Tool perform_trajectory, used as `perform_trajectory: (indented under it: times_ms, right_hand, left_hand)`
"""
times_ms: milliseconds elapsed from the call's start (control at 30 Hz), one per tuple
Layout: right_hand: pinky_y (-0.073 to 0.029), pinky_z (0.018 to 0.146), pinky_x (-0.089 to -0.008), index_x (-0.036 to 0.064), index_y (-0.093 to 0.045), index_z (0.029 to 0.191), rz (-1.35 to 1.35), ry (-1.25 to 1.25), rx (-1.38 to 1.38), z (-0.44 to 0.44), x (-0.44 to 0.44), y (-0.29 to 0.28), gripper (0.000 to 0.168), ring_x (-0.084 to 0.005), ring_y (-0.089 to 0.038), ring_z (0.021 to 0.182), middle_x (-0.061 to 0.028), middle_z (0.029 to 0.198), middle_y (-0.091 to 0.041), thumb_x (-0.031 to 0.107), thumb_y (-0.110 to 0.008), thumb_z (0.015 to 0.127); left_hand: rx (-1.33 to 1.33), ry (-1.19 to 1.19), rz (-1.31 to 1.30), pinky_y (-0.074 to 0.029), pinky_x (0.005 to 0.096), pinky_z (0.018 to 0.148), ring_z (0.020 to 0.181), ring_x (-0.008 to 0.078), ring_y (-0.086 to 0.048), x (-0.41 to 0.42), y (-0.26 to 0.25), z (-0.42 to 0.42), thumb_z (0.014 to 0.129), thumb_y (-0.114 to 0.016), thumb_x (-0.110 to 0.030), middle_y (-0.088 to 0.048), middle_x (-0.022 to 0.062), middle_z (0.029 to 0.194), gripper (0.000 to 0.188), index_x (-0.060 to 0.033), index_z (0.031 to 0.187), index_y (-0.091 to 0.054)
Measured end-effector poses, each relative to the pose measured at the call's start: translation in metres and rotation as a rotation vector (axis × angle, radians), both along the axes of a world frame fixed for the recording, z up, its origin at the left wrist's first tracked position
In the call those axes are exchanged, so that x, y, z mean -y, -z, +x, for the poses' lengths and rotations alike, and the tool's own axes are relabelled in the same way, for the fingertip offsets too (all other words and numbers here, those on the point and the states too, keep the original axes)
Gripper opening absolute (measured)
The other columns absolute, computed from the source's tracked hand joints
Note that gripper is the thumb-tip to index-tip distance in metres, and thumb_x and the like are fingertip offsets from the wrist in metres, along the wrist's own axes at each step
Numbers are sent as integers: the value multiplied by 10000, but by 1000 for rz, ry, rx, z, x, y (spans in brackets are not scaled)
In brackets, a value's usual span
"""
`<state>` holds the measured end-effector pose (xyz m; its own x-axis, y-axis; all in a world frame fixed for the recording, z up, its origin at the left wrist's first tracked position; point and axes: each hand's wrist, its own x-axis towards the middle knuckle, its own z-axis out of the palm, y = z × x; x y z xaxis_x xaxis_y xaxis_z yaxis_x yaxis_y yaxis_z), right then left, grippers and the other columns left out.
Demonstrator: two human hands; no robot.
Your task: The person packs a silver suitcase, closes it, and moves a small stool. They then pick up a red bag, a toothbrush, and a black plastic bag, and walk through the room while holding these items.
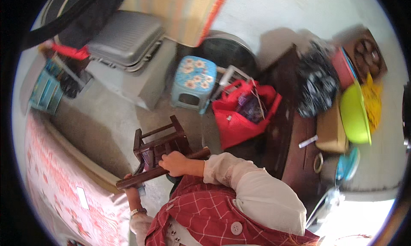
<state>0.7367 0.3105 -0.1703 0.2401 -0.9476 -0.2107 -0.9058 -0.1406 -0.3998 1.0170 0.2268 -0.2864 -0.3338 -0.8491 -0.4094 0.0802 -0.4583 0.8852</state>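
A small dark-brown wooden stool (pixel 162 151) is held in front of my body, tipped so its legs point away from me. My right hand (pixel 175 163) grips it with curled fingers near the underside, where the legs meet the seat board. At the other end of the board is my left hand (pixel 129 178), mostly hidden behind it, with some fingers showing over its edge. A small pale-bluish thing (pixel 141 190) shows beside my left wrist; I cannot tell what it is.
A pink floral-covered bed (pixel 70 178) is at left. Ahead are a blue floral plastic stool (pixel 194 80) and a red bag (pixel 240 124). A grey hard case (pixel 128 37) rests on a box. On the right, a dark wooden cabinet (pixel 303 143) bears a black plastic bag (pixel 316 82) and green basin (pixel 354 114).
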Motion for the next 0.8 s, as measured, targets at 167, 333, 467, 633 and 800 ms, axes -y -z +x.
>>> perform_trajectory:
  times_ms: [167,333,467,633,800]
  right_hand:
    - [-470,564,-392,47,-573,831,-37,332,-33,-46,-37,6,282,-293,-592,682,-128,771,-556,211,-636,609]
    - [-479,643,-408,57,-584,876,-48,646,-7,-103,-68,17,304,-302,-598,772,-128,850,-594,213,-611,616]
    - [-471,704,-412,60,-592,897,-110,817,27,-155,-83,12,324,-307,-591,813,-133,849,-603,216,-609,613]
    - [-469,711,-413,64,-590,955,-34,833,-24,-215,-74,6,379,-302,-592,822,-140,882,-608,241,-618,621]
    - [-475,696,-421,57,-581,934,-104,816,-59,-273,-51,29,352,-310,-601,800,-141,856,-618,251,-614,642]
  left_hand:
    - [182,330,-15,-417,297,815,887,166,-506,47,-41,-106,828,-482,-75,-538,77,1020,280,-5,1098,-504]
    - [174,558,-51,-458,310,737,822,185,-560,77,-19,-202,713,-463,30,-585,91,933,289,12,992,-537]
    - [215,627,-111,-440,291,409,543,205,-573,84,-28,-289,701,-521,-81,-598,113,767,254,-3,943,-517]
    - [310,800,-248,-479,337,425,575,237,-589,146,37,-363,700,-488,-39,-599,121,781,269,6,965,-506]
    - [215,741,-109,-503,372,510,670,264,-596,144,18,-427,691,-468,-8,-583,143,880,339,-10,1028,-503]
